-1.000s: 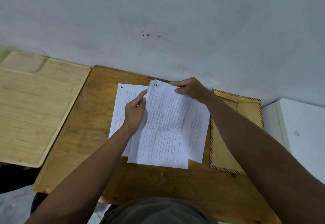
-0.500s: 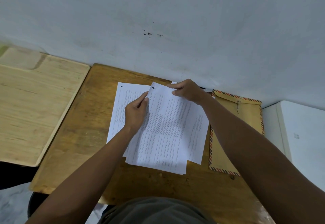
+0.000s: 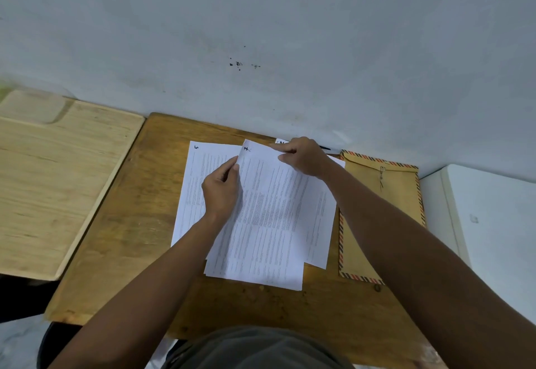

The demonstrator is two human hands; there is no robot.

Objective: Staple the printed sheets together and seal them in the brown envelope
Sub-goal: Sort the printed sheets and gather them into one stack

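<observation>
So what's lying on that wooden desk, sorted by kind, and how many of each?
Loose sheets off the pile: 2, one marked 5, one on the right
Pile of sheets: 1
Brown envelope: 1
Total: 4

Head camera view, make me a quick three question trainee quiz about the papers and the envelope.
1. True or false: the brown envelope lies right of the printed sheets.
2. Which hand pinches the sheets' top edge? A) left hand B) right hand
3. What number is handwritten on the leftmost sheet?

Key: 1 true; 2 B; 3 five.
</observation>
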